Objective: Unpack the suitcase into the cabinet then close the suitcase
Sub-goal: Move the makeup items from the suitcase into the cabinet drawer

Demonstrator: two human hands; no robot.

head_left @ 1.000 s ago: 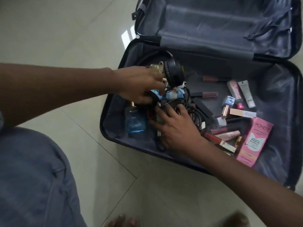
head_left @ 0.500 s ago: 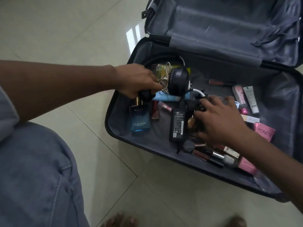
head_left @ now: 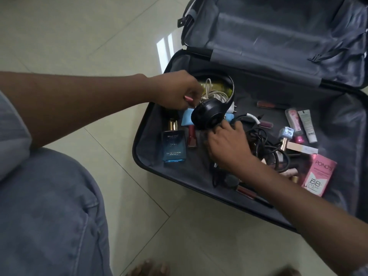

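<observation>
The dark suitcase (head_left: pixel 139 136) lies open on the floor, its lid (head_left: pixel 278 36) leaning back. My left hand (head_left: pixel 175 90) pinches a slim pink tube (head_left: pixel 49 98) at the suitcase's left end, beside the black headphones (head_left: pixel 209 114) and a white cable (head_left: pixel 211 92). My right hand (head_left: pixel 225 144) lies over a black power adapter (head_left: pixel 216 166), fingertips at the headphone cup and a black cable (head_left: pixel 264 142). A blue cologne bottle (head_left: pixel 174 145) lies left of it. A pink Pond's box (head_left: pixel 318 174) and several cosmetic tubes (head_left: pixel 306 124) lie at the right. No cabinet is in view.
Pale floor tiles (head_left: pixel 79 36) surround the suitcase. My knee in blue jeans (head_left: pixel 49 216) fills the lower left, and toes (head_left: pixel 149 268) show at the bottom edge. A light blue pouch (head_left: pixel 186 119) lies under the headphone cup.
My right hand has moved left from the tangle of cables to lie over the adapter. My left hand now holds a slim pink tube and sits slightly higher.
</observation>
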